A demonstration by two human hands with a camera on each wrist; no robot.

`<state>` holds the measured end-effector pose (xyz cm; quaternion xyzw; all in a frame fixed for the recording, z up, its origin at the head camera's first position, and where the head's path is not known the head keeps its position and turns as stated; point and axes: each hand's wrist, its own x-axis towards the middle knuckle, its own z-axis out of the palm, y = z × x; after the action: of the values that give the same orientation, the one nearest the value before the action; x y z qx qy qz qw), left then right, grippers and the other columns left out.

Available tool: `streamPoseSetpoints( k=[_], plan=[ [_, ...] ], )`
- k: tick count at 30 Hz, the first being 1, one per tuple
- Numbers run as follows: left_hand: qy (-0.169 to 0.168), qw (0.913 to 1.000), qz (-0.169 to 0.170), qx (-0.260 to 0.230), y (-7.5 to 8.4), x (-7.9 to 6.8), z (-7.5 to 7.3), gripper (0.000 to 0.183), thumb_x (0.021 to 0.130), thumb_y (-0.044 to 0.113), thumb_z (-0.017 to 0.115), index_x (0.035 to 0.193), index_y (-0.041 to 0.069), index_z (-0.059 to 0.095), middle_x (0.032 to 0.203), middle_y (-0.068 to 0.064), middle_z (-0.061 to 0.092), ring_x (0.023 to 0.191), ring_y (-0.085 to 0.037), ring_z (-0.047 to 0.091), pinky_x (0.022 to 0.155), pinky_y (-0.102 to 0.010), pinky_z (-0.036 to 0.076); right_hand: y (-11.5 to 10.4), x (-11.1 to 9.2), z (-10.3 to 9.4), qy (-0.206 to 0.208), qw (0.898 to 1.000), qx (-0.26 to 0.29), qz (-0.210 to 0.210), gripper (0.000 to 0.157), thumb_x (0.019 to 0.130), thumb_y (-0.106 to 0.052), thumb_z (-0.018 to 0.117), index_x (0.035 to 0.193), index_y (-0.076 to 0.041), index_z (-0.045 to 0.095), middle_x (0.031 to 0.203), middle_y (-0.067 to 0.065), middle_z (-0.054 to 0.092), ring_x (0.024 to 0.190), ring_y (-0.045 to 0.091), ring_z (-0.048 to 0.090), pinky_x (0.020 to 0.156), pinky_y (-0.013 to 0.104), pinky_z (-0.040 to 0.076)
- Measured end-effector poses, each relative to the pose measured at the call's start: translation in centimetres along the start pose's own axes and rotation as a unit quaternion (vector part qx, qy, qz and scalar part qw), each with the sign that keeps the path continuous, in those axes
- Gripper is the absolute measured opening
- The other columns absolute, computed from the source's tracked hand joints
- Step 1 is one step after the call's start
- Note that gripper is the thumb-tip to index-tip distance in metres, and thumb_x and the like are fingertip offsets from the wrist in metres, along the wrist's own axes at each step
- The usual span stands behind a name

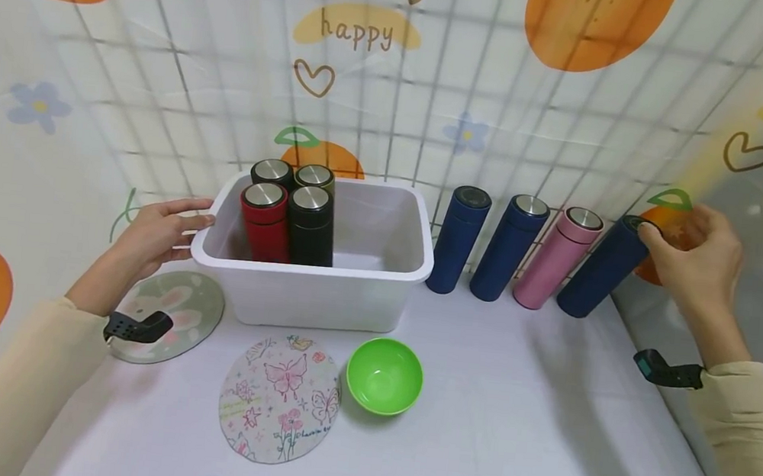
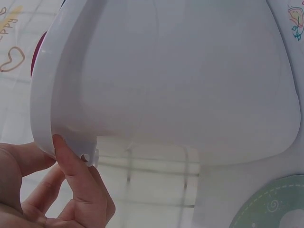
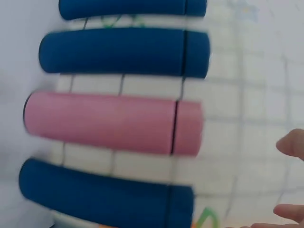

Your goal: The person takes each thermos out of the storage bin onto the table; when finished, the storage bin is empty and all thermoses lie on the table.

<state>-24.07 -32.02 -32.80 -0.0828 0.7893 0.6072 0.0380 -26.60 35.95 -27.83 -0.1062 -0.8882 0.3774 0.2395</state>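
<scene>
My left hand (image 1: 159, 236) pinches the left rim of a white plastic bin (image 1: 321, 293), thumb on one side and fingers on the other in the left wrist view. Standing at the bin's left end are a red thermos bottle (image 1: 266, 223) and several dark ones, among them a black bottle (image 1: 311, 227). My right hand (image 1: 704, 257) is beside the top of the far-right blue bottle (image 1: 602, 267). In the right wrist view its thumb (image 3: 292, 144) and fingers are spread, with a gap between them and that bottle's cap.
Left of that bottle stand a pink bottle (image 1: 555, 262) and two more blue bottles, one at the middle (image 1: 507, 250) and one by the bin (image 1: 457, 241). In front are a green bowl (image 1: 385, 376), a butterfly-patterned mat (image 1: 279, 404) and a green rabbit mat (image 1: 202, 313). Behind rises a curtained wire grid (image 1: 230, 85).
</scene>
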Motion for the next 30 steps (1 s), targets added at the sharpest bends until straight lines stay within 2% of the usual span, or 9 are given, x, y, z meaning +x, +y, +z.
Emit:
streamPoseSetpoints(
  k=[4,6,13,22,27,30],
  plan=[
    [0.003,1.0,0.001,0.003,0.1,0.0,-0.1,0.064,0.099,0.028,0.065,0.154,0.008,0.038,0.096,0.016,0.064,0.083,-0.007,0.068,0.073,-0.026,0.058,-1.8,-1.3,0.1,-0.006,0.999,0.01,-0.03,0.077,0.091,-0.045,0.069,0.156,-0.022,0.035,0.153,0.01,0.042,0.127,0.03,0.051,0.104,0.028,0.043],
    [0.001,1.0,0.0,0.002,0.2,0.0,-0.1,0.064,0.099,0.027,0.065,0.154,0.008,0.038,0.096,0.017,0.064,0.083,-0.007,0.068,0.072,-0.026,0.058,-2.6,-1.8,0.2,-0.008,0.999,0.014,-0.048,0.075,0.091,-0.043,0.07,0.155,-0.021,0.037,0.153,0.01,0.043,0.129,0.029,0.051,0.103,0.028,0.044],
    [0.0,1.0,-0.002,-0.007,0.4,-0.1,0.0,0.065,0.099,0.026,0.065,0.154,0.008,0.038,0.094,0.017,0.066,0.083,-0.008,0.068,0.071,-0.026,0.057,-4.5,-3.1,1.4,-0.019,0.995,0.033,-0.097,0.07,0.091,-0.035,0.07,0.152,-0.015,0.041,0.153,0.007,0.042,0.137,0.015,0.045,0.097,0.024,0.047],
    [0.004,0.9999,-0.01,-0.004,0.1,0.1,0.0,0.064,0.099,0.027,0.065,0.154,0.009,0.038,0.096,0.015,0.065,0.083,-0.007,0.067,0.072,-0.026,0.057,-6.3,-5.4,2.8,-0.047,0.987,0.014,-0.151,0.072,0.091,-0.036,0.072,0.153,-0.016,0.04,0.154,0.006,0.042,0.135,0.028,0.048,0.094,0.039,0.048],
    [0.008,0.9998,-0.011,0.012,0.0,0.2,0.1,0.064,0.099,0.03,0.065,0.154,0.011,0.039,0.103,0.011,0.062,0.084,-0.007,0.067,0.074,-0.026,0.057,-7.3,-6.4,3.6,-0.052,0.982,0.027,-0.179,0.073,0.09,-0.034,0.076,0.151,-0.012,0.042,0.15,0.007,0.047,0.132,0.027,0.051,0.094,0.038,0.049],
    [0.008,0.9998,-0.012,0.011,0.0,0.1,0.1,0.064,0.099,0.03,0.064,0.155,0.011,0.038,0.104,0.01,0.061,0.084,-0.007,0.067,0.075,-0.026,0.057,-7.8,-6.9,4.1,-0.056,0.979,0.038,-0.19,0.072,0.09,-0.032,0.076,0.15,-0.011,0.042,0.148,0.008,0.049,0.132,0.026,0.051,0.098,0.046,0.048]
  ],
)
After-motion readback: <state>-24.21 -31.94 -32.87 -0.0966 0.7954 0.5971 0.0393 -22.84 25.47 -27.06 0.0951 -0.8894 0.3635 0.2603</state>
